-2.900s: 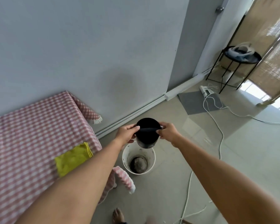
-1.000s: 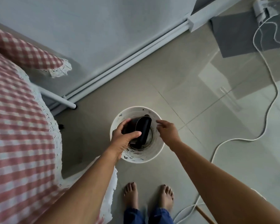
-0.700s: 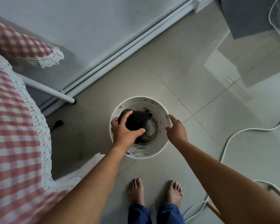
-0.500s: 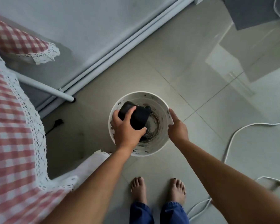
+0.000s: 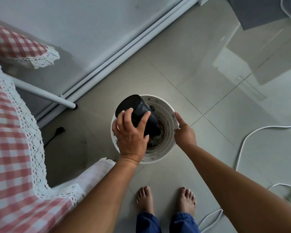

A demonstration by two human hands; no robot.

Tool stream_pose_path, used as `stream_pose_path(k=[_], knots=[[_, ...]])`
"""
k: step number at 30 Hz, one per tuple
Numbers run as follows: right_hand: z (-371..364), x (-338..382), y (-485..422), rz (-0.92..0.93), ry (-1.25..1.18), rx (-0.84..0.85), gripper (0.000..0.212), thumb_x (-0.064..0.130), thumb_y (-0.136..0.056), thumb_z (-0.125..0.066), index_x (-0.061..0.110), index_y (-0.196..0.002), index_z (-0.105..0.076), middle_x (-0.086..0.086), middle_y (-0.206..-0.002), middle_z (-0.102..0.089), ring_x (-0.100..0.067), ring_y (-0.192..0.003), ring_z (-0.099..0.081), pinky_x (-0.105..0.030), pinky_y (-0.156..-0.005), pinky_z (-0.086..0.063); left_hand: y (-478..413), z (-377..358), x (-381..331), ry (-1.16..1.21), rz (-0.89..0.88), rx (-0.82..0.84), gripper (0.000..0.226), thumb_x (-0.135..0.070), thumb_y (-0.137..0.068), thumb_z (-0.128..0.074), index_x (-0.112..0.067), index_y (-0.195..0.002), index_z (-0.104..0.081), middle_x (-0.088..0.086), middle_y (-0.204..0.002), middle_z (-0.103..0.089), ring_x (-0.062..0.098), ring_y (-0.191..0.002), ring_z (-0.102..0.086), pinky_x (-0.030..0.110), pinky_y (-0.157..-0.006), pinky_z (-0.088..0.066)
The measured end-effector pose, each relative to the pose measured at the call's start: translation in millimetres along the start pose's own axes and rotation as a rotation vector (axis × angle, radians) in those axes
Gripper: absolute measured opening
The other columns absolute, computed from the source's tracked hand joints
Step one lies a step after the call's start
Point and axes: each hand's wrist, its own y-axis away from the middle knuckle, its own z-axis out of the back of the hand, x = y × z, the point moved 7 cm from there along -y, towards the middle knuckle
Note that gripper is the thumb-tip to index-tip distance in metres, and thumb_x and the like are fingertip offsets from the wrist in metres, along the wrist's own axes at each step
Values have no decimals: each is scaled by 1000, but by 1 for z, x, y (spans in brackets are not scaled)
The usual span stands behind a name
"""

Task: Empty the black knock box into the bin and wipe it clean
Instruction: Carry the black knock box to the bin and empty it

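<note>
Left hand [image 5: 131, 138] and right hand [image 5: 183, 132] at the white bin [image 5: 165, 106], centre frame: grips the black knock box [image 5: 138, 110] with curled left fingers and thumb, base tipped toward the upper left, mouth aimed down inside the bin above dark grounds [image 5: 156, 138]. Steadies the bin's right rim with straight, relaxed right fingers, holding nothing. Probably mid-emptying; wiping not yet begun. Best done by holding the mouth below the rim, tipping fully over and tapping the base so clinging grounds drop inside, not onto the tiled floor [image 5: 208, 81]. Calls for a firm press on the rim against tipping. Stands barefoot beside a checked tablecloth [image 5: 10, 148] at left.
</note>
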Motion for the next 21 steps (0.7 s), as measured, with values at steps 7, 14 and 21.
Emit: stream_pose_path(k=[7, 14, 21], knots=[[1, 2, 0, -31, 2, 4, 75, 4, -92, -40, 58, -143, -25, -3, -104, -64, -19, -82, -63, -37, -73, -56, -3, 1, 10, -15, 82, 2, 89, -35, -56, -89, -34, -137, -52, 13, -143, -28, 36, -131, -34, 54, -105, -30], [23, 32, 21, -3, -38, 55, 63, 20, -95, -56, 39, -149, -30, -2, -135, -58, -24, -110, -60, -34, -85, -49, -7, 8, 47, 646, 817, 227, 70, -32, -63, -86, -39, -126, -55, 4, -137, -37, 27, -123, -41, 43, -103, -39], [71, 122, 85, -13, -590, 374, 60, 32, -90, -68, 27, -145, -44, -6, -129, -61, -14, -99, -62, -33, -85, -52, -3, 67, 27, 1540, 1302, 553, 37, -38, -78, -75, -30, -113, -64, 7, -121, -63, 25, -103, -60, 42, -87, -49]])
